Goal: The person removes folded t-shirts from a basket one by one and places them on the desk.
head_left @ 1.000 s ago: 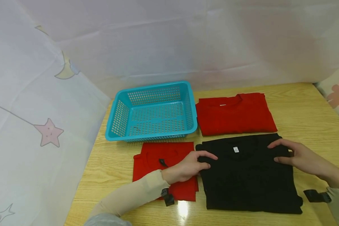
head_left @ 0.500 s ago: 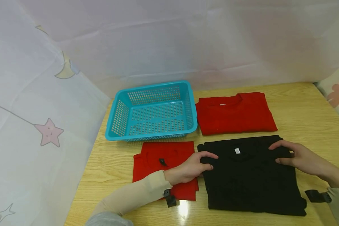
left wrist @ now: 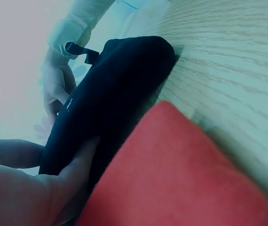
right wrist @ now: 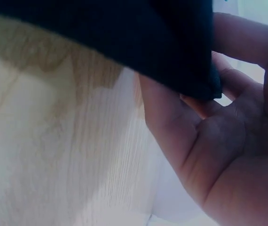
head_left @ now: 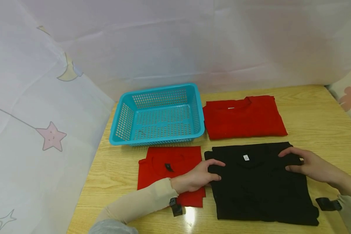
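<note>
A folded black T-shirt (head_left: 260,191) with a small white neck label lies at the front right, its collar toward the back. My left hand (head_left: 199,177) grips its left edge, thumb and index finger on top; the other fingers are mostly hidden. On the opposite edge my right hand (head_left: 316,165) holds the cloth. The right wrist view shows fingers (right wrist: 171,122) beneath the edge of the black T-shirt (right wrist: 138,42). In the left wrist view the black T-shirt (left wrist: 110,89) bulges between both hands.
Left of the black T-shirt is a folded red T-shirt (head_left: 161,159) with a dark label, partly covered by my left forearm. Another folded red T-shirt (head_left: 245,120) lies behind. A blue plastic basket (head_left: 161,117) stands at the back left on the wooden table (head_left: 111,175).
The black T-shirt has shifted slightly to the right and toward me, with both hands staying on its edges. The basket and the red T-shirts have not moved.
</note>
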The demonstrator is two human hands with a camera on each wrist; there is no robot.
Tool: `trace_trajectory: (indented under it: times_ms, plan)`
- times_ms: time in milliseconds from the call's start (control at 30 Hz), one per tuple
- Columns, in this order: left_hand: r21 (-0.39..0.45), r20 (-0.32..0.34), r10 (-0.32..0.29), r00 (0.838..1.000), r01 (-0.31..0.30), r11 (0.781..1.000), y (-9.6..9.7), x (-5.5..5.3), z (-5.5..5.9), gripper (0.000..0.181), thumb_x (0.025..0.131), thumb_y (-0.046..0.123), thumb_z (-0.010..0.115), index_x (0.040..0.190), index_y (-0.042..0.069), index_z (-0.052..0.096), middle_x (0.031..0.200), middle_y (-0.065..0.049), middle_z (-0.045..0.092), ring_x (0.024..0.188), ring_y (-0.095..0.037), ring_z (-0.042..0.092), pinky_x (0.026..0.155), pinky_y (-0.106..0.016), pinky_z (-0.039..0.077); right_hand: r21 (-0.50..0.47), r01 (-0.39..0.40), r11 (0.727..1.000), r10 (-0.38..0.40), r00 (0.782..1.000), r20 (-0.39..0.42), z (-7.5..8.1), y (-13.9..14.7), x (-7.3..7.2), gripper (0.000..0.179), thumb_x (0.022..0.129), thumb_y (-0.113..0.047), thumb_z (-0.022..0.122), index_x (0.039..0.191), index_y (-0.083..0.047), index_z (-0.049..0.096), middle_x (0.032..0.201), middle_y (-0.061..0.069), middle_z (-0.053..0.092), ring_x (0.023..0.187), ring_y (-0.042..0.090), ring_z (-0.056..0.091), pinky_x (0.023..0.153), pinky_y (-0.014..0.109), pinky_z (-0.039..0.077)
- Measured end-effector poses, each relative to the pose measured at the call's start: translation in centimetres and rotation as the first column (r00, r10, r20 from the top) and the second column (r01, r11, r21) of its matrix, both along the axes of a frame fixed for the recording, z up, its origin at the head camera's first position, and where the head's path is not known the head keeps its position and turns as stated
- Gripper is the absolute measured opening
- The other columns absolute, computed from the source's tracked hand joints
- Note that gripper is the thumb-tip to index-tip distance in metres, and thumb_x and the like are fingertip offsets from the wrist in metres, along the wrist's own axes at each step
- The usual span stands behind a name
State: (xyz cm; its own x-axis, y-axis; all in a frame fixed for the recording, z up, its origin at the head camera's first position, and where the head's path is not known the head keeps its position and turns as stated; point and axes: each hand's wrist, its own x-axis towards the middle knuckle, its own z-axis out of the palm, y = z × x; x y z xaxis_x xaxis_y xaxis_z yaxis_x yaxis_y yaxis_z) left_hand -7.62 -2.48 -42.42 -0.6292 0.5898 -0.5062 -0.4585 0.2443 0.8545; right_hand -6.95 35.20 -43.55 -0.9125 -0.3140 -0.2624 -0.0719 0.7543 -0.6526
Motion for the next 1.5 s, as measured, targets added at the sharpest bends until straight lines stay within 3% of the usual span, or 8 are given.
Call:
trace_trajectory:
  times_ms: [233,433,833,1067,1333,1500]
  plan:
    - [0.001,0.012,-0.021,1.0,0.021,1.0,-0.19,0.19,-0.05,0.043,0.091,-0.003,0.057,0.131,0.014,0.054,0.13,-0.001,0.049,0.077,-0.012,0.062,0.071,-0.025,0.053,-0.001,-0.022,1.0,0.022,0.999,-0.025,0.19,-0.42,0.28,0.036,0.079,-0.007,0.075,0.112,-0.006,0.059,0.121,0.024,0.056,0.092,-0.016,0.042,0.067,0.016,0.042]
    - [0.012,0.016,-0.024,1.0,0.024,1.0,-0.13,0.3,-0.26,0.044,0.091,-0.004,0.057,0.13,0.015,0.055,0.13,0.001,0.048,0.076,-0.012,0.062,0.069,-0.024,0.053,0.011,-0.029,1.0,0.029,1.0,0.011,0.18,-0.26,0.37,0.037,0.08,-0.009,0.074,0.113,-0.007,0.059,0.122,0.027,0.056,0.093,-0.018,0.039,0.068,0.017,0.041]
    - [0.012,0.032,-0.027,0.999,0.026,1.0,-0.07,0.3,-0.11,0.043,0.091,-0.005,0.056,0.13,0.014,0.055,0.121,0.0,0.056,0.081,-0.012,0.064,0.072,-0.026,0.055,0.004,-0.052,0.999,0.052,0.998,-0.025,-0.28,-0.02,0.38,0.036,0.079,-0.007,0.075,0.112,-0.008,0.059,0.117,0.018,0.059,0.091,-0.016,0.043,0.066,0.017,0.041]
    - [-0.048,-0.004,-0.071,0.997,0.071,0.996,-0.14,0.11,0.23,0.046,0.091,-0.004,0.058,0.132,0.015,0.056,0.135,0.002,0.043,0.076,-0.011,0.06,0.065,-0.023,0.05,0.02,-0.055,0.998,0.055,0.998,-0.007,-0.09,-0.19,0.36,0.036,0.08,-0.007,0.074,0.113,-0.006,0.059,0.116,0.019,0.059,0.089,-0.013,0.044,0.066,0.018,0.041]
    - [-0.107,-0.052,-0.123,0.991,0.117,0.987,-0.28,0.01,0.18,0.048,0.09,-0.003,0.059,0.134,0.016,0.056,0.135,0.001,0.045,0.073,-0.011,0.058,0.066,-0.022,0.047,0.043,-0.06,0.997,0.06,0.998,0.013,0.08,-0.27,0.21,0.037,0.08,-0.009,0.074,0.114,-0.005,0.06,0.114,0.019,0.061,0.086,-0.011,0.046,0.065,0.019,0.043]
    - [-0.172,-0.114,-0.162,0.98,0.141,0.975,-0.32,-0.02,0.29,0.048,0.089,0.001,0.063,0.132,0.019,0.057,0.14,0.002,0.044,0.1,-0.012,0.048,0.084,-0.025,0.044,0.045,-0.085,0.995,0.085,0.996,0.002,-0.03,-0.27,0.15,0.036,0.081,-0.009,0.074,0.114,-0.004,0.06,0.112,0.017,0.063,0.084,-0.01,0.046,0.064,0.019,0.042]
